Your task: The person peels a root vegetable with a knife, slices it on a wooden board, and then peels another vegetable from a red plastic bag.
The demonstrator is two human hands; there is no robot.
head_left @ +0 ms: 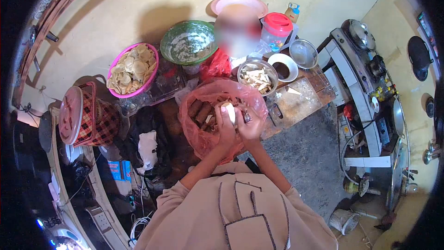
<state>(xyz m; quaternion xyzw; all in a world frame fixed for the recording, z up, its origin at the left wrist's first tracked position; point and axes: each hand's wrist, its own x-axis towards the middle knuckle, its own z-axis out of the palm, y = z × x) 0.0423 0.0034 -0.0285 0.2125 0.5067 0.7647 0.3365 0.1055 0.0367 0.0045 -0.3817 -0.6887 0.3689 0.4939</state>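
Over a pink plastic bag (192,136) in the middle of the view, my left hand (225,125) is closed around a pale peeled piece (231,112). Right beside it, my right hand (249,122) has its fingers curled against the piece; whatever else it holds is too small to make out. Inside the bag lie brown rough-skinned roots (202,112) and scraps. Just behind the bag, a metal bowl (273,91) holds pale cut strips (256,78).
A wooden board (300,102) lies right of the bag. Behind stand a green basin (189,41), a pink basket of pale slices (134,67), a white bowl (291,71) and a red-lidded container (276,32). A stove (349,55) stands at the right.
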